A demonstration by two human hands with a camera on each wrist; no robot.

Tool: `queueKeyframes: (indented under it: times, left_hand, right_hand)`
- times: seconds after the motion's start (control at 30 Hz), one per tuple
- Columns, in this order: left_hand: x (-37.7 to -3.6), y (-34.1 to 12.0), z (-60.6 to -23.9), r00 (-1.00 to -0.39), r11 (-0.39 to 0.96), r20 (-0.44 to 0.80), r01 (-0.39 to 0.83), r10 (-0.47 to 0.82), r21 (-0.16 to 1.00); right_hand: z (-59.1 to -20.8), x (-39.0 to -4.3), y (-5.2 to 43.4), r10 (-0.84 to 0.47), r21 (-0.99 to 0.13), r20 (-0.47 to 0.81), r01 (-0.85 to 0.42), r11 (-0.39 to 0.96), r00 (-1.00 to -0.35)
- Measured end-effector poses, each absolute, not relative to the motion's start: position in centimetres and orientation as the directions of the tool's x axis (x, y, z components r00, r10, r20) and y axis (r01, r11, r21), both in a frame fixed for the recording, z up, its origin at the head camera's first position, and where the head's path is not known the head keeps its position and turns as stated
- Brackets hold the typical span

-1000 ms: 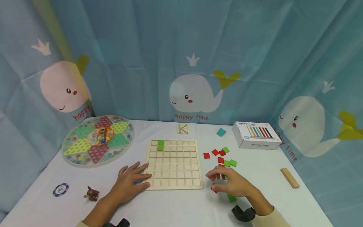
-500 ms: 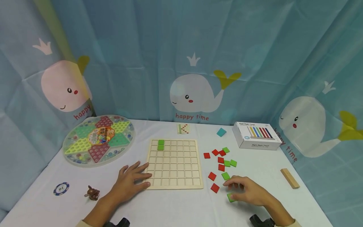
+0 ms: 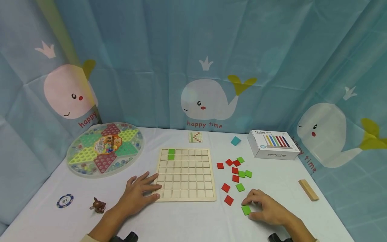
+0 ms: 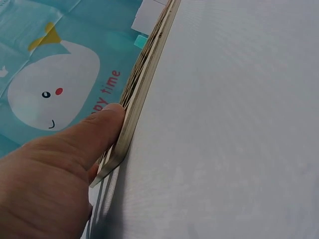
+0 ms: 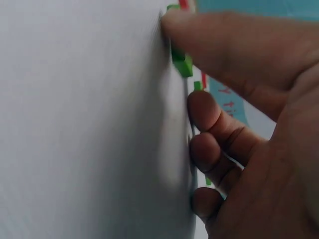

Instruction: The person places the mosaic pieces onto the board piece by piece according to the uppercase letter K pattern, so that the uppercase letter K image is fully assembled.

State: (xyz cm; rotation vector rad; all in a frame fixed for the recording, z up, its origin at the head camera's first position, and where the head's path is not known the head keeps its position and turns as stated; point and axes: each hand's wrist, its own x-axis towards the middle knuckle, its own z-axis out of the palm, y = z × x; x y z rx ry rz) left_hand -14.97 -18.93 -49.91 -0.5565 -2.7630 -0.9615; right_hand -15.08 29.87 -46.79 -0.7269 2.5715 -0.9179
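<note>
A square wooden board [image 3: 185, 175] with a recessed grid lies on the table, with two green tiles [image 3: 171, 154] stacked in one column near its upper left. My left hand [image 3: 137, 195] rests spread at the board's left edge, fingertips over the rim. In the left wrist view, the thumb [image 4: 102, 127] lies along the board's edge. To the right of the board, my right hand [image 3: 267, 206] pinches a green tile [image 3: 246, 210] by its edges, index finger at the far side and thumb at the near side. The right wrist view shows that green tile [image 5: 183, 65] partly behind the thumb.
Loose red tiles [image 3: 228, 200] and green tiles [image 3: 240, 187] lie right of the board. A small pattern card [image 3: 195, 137], a blue tile [image 3: 235, 140] and a white box [image 3: 273, 145] are behind. Left are a Chinese checkers set [image 3: 104, 149], poker chip [image 3: 65, 201] and brown figurine [image 3: 98, 205].
My right hand has moved right and toward me, from over the red tiles to the nearest green tile, its fingers now at that tile's edges. The left hand has stayed put.
</note>
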Motion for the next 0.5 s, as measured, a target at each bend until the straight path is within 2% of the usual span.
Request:
queueKeyframes:
  times: [0.27, 0.5]
  left_hand:
    - [-15.06, -18.93, -49.96, -0.919, 0.732, 0.264, 0.394, 0.294, 0.556]
    - [-15.07, -18.97, -50.05, -0.924, 0.736, 0.251, 0.382, 0.289, 0.558]
  right_hand:
    - [-47.87, -14.88, 29.95, -0.549, -0.632, 0.027, -0.44, 0.638, -0.835]
    - [-46.96, -14.74, 29.88, -0.496, -0.7, 0.102, -0.417, 0.58, -0.862]
